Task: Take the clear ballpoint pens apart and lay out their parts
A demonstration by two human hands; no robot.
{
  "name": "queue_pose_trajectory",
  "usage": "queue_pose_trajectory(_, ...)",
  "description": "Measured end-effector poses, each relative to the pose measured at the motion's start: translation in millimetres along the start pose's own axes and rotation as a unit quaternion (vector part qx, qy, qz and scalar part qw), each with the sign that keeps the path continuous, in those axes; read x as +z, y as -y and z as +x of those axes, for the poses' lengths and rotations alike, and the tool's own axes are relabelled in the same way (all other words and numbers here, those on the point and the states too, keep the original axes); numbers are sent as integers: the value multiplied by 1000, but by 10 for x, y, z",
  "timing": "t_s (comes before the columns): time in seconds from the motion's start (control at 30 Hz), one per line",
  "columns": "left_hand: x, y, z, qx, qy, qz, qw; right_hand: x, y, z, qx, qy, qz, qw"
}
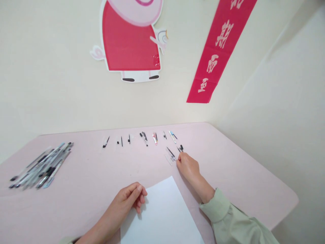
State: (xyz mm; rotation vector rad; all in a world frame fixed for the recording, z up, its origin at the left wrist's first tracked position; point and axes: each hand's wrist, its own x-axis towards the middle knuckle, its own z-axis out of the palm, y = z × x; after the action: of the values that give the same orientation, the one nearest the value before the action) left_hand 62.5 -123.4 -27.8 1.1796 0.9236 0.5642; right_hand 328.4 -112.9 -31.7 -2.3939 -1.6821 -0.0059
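My right hand is closed in a pinch at the right of the table, palm side down. Past its fingertips a dark refill and black pen caps show; what the fingers grip is hidden. Just left of it lie a black refill, small clear pen parts and a clear pen barrel. Loosely curled, my left hand hovers over or rests at the left edge of a white paper sheet; I cannot tell which. Nothing shows in its fingers.
A heap of pens lies on the left of the pink table. Along the back edge runs a row of pen parts, with a pink-and-white barrel and a blue-and-white pen. The wall stands right behind.
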Motion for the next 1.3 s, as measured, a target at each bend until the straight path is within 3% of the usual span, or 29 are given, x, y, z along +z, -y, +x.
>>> queue_pose_trajectory(0.17, 1, 11, 18, 5, 6, -5, 1000, -57, -54, 14, 35, -27, 35, 998)
queue_pose_trajectory(0.27, 20, -16, 15, 7, -14, -33, 999, -144, -3, -54, 12, -39, 157, 987)
queue_pose_trajectory(0.37, 26, -78, -3, 11, -56, -84, 995, -200, 185, -220, -104, 39, 334, 936)
queue_pose_trajectory(0.43, 9, -127, -17, 25, -74, -112, 991, -213, 346, -367, -170, 107, 399, 895)
queue_pose_trajectory(0.53, -41, -188, -35, 57, -82, -130, 987, -216, 542, -557, -220, 182, 410, 866)
queue_pose_trajectory(0.7, -84, -186, -33, 85, -90, -83, 989, -191, 670, -682, -234, 236, 406, 851)
queue_pose_trajectory(1.0, -36, -66, -10, 85, -59, -23, 994, -112, 727, -723, -234, 263, 455, 818)
queue_pose_trajectory(1.3, -84, -100, -32, 117, -116, -28, 986, -27, 646, -685, -224, 273, 465, 811)
